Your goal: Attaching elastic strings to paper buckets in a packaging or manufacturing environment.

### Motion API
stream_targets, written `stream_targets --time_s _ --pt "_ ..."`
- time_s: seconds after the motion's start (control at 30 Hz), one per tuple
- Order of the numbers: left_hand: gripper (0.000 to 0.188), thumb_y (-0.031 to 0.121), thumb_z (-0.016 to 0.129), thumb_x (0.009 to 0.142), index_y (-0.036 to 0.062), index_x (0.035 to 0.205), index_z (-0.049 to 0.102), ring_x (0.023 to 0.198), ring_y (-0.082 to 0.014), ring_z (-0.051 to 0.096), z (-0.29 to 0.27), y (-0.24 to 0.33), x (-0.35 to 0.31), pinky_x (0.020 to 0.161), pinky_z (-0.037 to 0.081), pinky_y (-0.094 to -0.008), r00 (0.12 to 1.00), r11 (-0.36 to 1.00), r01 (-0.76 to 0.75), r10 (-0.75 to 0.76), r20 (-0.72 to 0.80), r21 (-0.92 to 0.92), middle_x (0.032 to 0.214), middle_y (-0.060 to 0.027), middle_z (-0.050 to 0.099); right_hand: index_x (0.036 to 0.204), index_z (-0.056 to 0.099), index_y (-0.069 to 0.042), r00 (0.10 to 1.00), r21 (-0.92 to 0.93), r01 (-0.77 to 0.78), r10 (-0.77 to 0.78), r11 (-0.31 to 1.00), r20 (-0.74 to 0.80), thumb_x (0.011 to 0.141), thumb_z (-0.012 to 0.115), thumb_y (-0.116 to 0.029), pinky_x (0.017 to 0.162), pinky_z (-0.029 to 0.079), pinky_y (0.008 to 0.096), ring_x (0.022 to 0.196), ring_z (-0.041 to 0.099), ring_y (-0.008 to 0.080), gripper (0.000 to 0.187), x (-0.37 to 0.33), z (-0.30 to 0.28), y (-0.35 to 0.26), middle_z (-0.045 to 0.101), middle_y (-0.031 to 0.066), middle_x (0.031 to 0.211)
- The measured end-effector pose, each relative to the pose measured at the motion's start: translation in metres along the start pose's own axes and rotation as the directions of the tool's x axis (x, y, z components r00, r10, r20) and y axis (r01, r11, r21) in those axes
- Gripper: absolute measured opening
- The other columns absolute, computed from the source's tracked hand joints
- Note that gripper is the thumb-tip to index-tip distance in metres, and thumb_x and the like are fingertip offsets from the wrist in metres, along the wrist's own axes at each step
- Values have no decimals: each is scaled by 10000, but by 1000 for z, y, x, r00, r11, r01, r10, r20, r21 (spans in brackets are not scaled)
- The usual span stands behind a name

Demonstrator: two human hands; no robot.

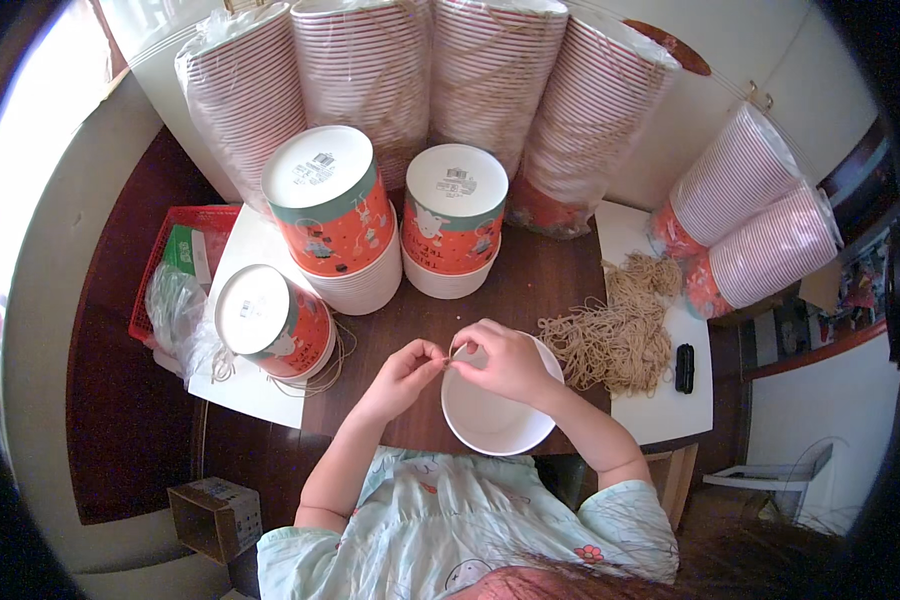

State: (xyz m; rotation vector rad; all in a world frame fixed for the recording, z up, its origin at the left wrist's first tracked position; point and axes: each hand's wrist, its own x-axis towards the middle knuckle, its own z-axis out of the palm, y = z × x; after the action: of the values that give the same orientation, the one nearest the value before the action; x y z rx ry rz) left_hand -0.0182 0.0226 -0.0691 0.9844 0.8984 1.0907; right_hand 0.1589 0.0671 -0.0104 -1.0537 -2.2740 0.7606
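- White bucket [500, 428]: round, plain inside, mouth up, six o'clock on the surface [550, 275]
- Left fingers [426, 349], right fingers [478, 334]: tips pinched together, anything held too small to tell

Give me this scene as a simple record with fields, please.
Left hand: pinching, close to the right hand
Right hand: pinching, over the white bucket
Between fingertips: too small to tell
White bucket: open side up
Cord bundle: tan, right of the bucket
Printed buckets: upside down, left and behind
Wrapped stacks: four behind, two at right
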Motion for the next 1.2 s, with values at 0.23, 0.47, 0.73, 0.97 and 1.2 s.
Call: stream_targets --time_s 0.23,0.47,0.73,0.97,1.2 --pt "66 50 528 866 40 913 483 783 -94 537 7 11 -2 734 425 -210 1000 986 -10 8 -12 -166 866 -36 574 893 560 -124 1000 54 17 -16 998 -23 717 665 -214 547 470 310 639 593 171 224 -4 -15 -6 563 21 722" --pt "123 33 559 836 86 911 478 720 -85 551 6 13 -2 622 401 -183 993 853 112 -116 23 -510 830 -62 622 828 619 -140 946 -78 299 -306 951 -103 717 675 -227 544 476 299 628 598 184 152 -9 -7 2 582 10 713" --pt "137 14 559 827 93 905 478 682 -71 549 12 16 -5 581 393 -176 992 791 124 -119 48 -600 833 -57 627 812 638 -108 937 -11 328 -326 945 -128 645 742 -146 542 495 283 607 610 171 200 -7 -7 -1 621 24 712" --pt "136 3 566 815 95 884 493 687 -63 546 8 9 -4 586 396 -171 988 810 154 -138 71 -565 823 -33 623 774 639 -118 900 -9 408 -403 913 -167 688 700 -163 526 480 296 600 592 181 115 -6 -1 5 593 27 712" --pt "225 -29 556 770 55 978 540 778 -96 542 6 10 -5 661 431 -206 994 979 -23 1 -108 -203 889 -47 594 756 627 -85 945 109 302 -282 947 -163 705 690 -147 525 475 300 605 591 194 102 -4 0 6 591 42 715"
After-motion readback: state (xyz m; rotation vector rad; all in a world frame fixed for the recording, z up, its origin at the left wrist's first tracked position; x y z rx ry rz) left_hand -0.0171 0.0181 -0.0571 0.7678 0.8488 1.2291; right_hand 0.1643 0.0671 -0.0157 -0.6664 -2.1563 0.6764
